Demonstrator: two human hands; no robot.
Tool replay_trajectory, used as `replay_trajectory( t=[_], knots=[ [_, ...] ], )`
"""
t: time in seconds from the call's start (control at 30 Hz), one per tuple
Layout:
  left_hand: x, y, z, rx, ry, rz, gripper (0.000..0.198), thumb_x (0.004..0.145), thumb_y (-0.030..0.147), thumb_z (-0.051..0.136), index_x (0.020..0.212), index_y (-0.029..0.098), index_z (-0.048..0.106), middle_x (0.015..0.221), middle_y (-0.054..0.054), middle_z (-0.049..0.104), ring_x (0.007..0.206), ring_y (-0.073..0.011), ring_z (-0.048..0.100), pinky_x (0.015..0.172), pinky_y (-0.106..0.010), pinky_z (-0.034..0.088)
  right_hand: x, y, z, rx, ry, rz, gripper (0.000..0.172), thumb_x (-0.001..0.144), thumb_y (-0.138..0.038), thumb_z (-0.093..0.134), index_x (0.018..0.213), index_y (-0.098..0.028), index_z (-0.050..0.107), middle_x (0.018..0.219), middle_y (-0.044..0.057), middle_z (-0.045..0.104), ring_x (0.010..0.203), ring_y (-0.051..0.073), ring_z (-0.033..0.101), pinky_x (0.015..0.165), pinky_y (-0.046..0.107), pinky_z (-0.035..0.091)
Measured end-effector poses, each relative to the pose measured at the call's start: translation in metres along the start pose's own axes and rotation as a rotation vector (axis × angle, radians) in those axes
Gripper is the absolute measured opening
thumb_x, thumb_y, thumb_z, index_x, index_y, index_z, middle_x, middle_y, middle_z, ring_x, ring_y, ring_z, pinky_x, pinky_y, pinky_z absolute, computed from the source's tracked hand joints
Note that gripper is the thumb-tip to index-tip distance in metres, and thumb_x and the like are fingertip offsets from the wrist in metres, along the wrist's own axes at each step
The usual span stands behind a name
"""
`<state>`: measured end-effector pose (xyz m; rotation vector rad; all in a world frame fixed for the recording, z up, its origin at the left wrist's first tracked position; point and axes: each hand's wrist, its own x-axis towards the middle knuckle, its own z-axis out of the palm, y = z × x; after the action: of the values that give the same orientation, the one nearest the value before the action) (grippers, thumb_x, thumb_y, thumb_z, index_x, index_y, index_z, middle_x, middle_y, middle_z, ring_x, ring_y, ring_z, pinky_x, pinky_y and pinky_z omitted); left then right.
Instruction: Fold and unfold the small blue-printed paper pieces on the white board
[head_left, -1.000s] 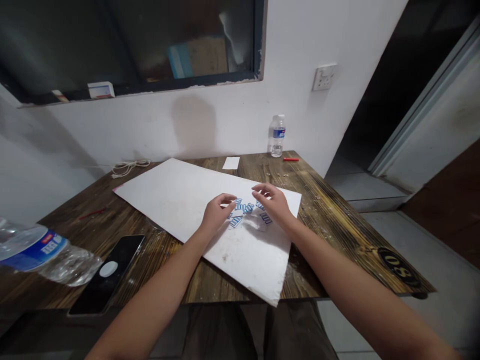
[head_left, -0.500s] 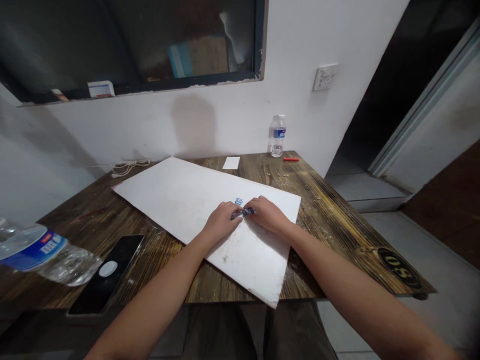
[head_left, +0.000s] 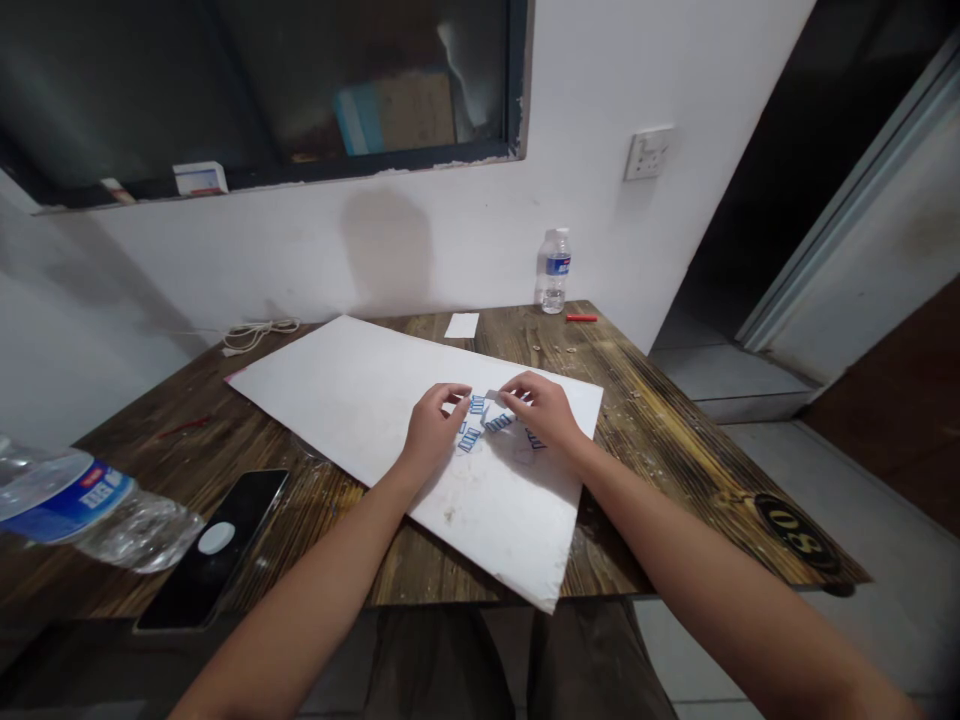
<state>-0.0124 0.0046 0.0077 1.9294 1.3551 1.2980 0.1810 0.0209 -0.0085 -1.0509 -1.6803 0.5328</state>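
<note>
A long white board (head_left: pixel 360 400) lies slanted across the wooden table. Small blue-striped shapes (head_left: pixel 469 440) show on it between and below my hands; whether they are drawn or loose pieces, I cannot tell. My right hand (head_left: pixel 546 410) pinches a small grey flat piece (head_left: pixel 495 396) between thumb and fingertips, just above the board. Opposite it, my left hand (head_left: pixel 435 425) has thumb and index finger brought close together beside the blue shapes. Anything between those left fingertips is too small to make out.
On the left are a water bottle (head_left: pixel 97 505) lying on its side and a black phone (head_left: pixel 232 570) with a white disc (head_left: pixel 216 538). Behind the board are a cable (head_left: pixel 259 332), white paper (head_left: pixel 462 326), an upright bottle (head_left: pixel 556 270) and a red pen-like stick (head_left: pixel 581 318).
Both hands have risen slightly and drawn apart from where their fingertips met. More blue-striped shapes are now visible between them, and the grey piece shows at my right fingertips.
</note>
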Motion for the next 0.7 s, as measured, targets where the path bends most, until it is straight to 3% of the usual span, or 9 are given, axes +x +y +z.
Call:
replay_trajectory(
  t=[0.1,0.17,0.4,0.5,0.7],
  knots=[
    [0.004,-0.005,0.000,-0.207,0.066,-0.128,0.022,0.081,0.031,0.059,0.097,0.019,0.068,0.098,-0.007,0.071,0.085,-0.0183,0.064,0.065,-0.026,0.049,0.002,0.005,0.002,0.246,0.040,0.163,0.021,0.078,-0.040,0.064,0.078,-0.019,0.068,0.072,0.002,0.067,0.065,0.016,0.057,0.062,0.028,0.044],
    [0.005,-0.011,0.001,-0.299,0.081,-0.210,0.023,0.080,0.030,0.058,0.098,0.019,0.067,0.094,-0.006,0.072,0.081,-0.0182,0.064,0.064,-0.027,0.049,0.002,0.008,0.002,0.287,0.053,0.218,0.024,0.077,-0.042,0.064,0.079,-0.019,0.069,0.074,0.002,0.068,0.067,0.016,0.058,0.064,0.029,0.045],
    [0.003,-0.016,0.003,-0.090,0.145,-0.220,0.024,0.077,0.019,0.059,0.099,0.021,0.068,0.110,-0.008,0.069,0.106,-0.0232,0.060,0.089,-0.037,0.046,0.003,0.014,-0.003,-0.122,0.147,0.132,0.027,0.079,-0.031,0.064,0.103,-0.020,0.069,0.102,0.008,0.070,0.096,0.025,0.056,0.086,0.041,0.043],
    [0.002,-0.014,0.003,-0.008,0.068,-0.167,0.025,0.078,0.019,0.059,0.101,0.022,0.069,0.112,-0.008,0.068,0.109,-0.0255,0.059,0.090,-0.039,0.046,0.001,0.011,-0.003,-0.214,0.036,0.024,0.029,0.079,-0.028,0.068,0.107,-0.020,0.068,0.108,0.009,0.069,0.102,0.026,0.055,0.090,0.042,0.041],
    [-0.002,-0.012,0.003,0.238,-0.221,0.036,0.022,0.076,0.022,0.061,0.096,0.023,0.070,0.101,-0.007,0.070,0.097,-0.0254,0.061,0.089,-0.040,0.046,-0.006,0.007,0.002,-0.416,-0.358,-0.162,0.037,0.073,-0.029,0.078,0.108,-0.024,0.069,0.103,0.006,0.072,0.096,0.026,0.056,0.082,0.036,0.042]
  ],
)
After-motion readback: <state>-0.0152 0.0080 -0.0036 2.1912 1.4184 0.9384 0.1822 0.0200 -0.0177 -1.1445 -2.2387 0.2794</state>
